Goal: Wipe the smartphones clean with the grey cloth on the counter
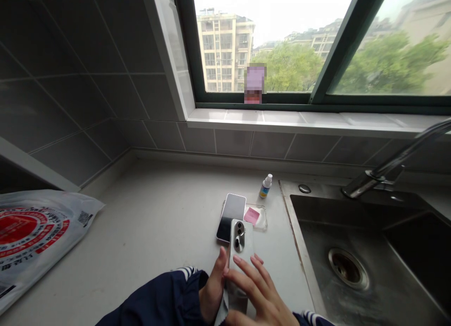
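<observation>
My left hand point(212, 293) grips the left edge of a white smartphone point(241, 241), its back facing up with a silver oval camera module. A grey cloth point(221, 312) hangs from under that hand. My right hand point(259, 293) lies across the phone's lower part, fingers spread on its back. Beyond them, a dark-screened phone or glass panel point(231, 217) rests partly on a clear plastic tray point(260, 218), which holds a pink paper slip point(251, 216). A small white-capped bottle point(265, 186) stands behind the tray.
A steel sink point(352, 251) with a drain and a curved faucet point(387, 173) lies to the right on the pale countertop point(148, 232). A printed plastic bag point(38, 241) lies at the left. Grey tiled walls and a window sill point(299, 121) edge the counter.
</observation>
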Demonstrator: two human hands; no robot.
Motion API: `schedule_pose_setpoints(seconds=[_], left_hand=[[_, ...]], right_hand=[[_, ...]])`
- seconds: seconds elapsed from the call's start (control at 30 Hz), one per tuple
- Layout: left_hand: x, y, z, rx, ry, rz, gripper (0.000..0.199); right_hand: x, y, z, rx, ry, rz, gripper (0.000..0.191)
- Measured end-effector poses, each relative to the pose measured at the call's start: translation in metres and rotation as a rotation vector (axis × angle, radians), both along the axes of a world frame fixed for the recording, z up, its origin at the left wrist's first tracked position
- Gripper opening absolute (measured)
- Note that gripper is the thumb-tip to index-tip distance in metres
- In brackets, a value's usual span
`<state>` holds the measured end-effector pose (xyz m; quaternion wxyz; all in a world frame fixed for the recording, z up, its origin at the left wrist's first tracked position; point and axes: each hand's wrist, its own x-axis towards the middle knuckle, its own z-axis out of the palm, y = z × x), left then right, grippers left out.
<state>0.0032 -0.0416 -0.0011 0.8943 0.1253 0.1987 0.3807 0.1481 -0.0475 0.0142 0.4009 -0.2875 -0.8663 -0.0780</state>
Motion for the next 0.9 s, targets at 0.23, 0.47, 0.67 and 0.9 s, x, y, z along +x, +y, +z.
schedule_pose_setpoints(seconds=[0.23, 0.47, 0.67, 0.9], left_hand=[[0.001, -0.001, -0.005, -0.016, -0.027, -0.003, 0.078], [0.004, -0.001, -0.003, -0.011, -0.048, -0.01, 0.079], [0.009, 0.001, -0.004, -0.003, -0.072, -0.017, 0.082], [0.003, 0.004, -0.005, -0.031, -0.061, -0.051, 0.086]], right_hand=[[0.002, -0.001, -0.001, -0.004, -0.011, 0.004, 0.008], [0.003, -0.003, -0.006, -0.078, -0.023, 0.016, 0.012], [0.007, -0.005, -0.018, -0.168, -0.119, 0.036, 0.004], [0.012, -0.005, -0.023, -0.214, -0.185, 0.027, 0.015]])
